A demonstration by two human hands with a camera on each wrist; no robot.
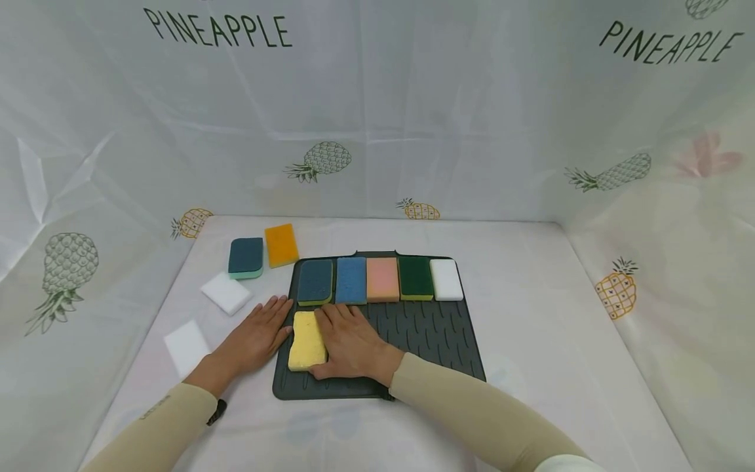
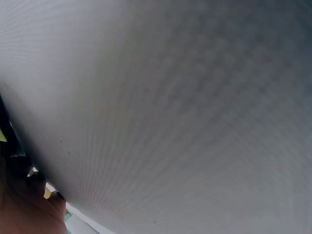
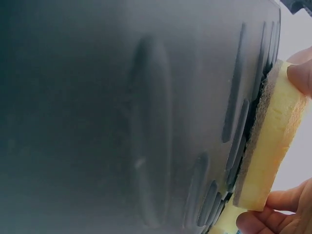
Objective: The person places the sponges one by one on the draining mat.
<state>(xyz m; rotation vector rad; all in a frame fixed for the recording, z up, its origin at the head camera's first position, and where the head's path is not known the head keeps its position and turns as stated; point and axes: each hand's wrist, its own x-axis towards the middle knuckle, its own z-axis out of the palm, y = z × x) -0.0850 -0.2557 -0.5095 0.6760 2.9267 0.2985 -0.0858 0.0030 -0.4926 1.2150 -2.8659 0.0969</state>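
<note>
My right hand (image 1: pixel 352 344) holds a yellow sponge (image 1: pixel 305 342) by its ends, near the left side of a dark ridged drying tray (image 1: pixel 427 331). In the right wrist view, the thumb is at one end of the sponge (image 3: pixel 273 141) and the fingers at the other; its rough underside is close over the ridges. Flat beside the tray lies my left hand (image 1: pixel 255 337), fingers straight and fingertips at the tray's left rim. Along the tray's back stand a dark blue sponge (image 1: pixel 315 282), a blue one (image 1: pixel 351 280), a pink one (image 1: pixel 383 280), a dark green one (image 1: pixel 415 278) and a white one (image 1: pixel 446 280).
Left of the tray, on the white tabletop (image 1: pixel 525 314), lie a teal sponge (image 1: pixel 246 257), an orange sponge (image 1: pixel 282 245) and two white pads, the farther pad (image 1: pixel 226 293) and the nearer pad (image 1: pixel 187 347). A pineapple-print sheet (image 1: pixel 448 118) encloses the back and sides.
</note>
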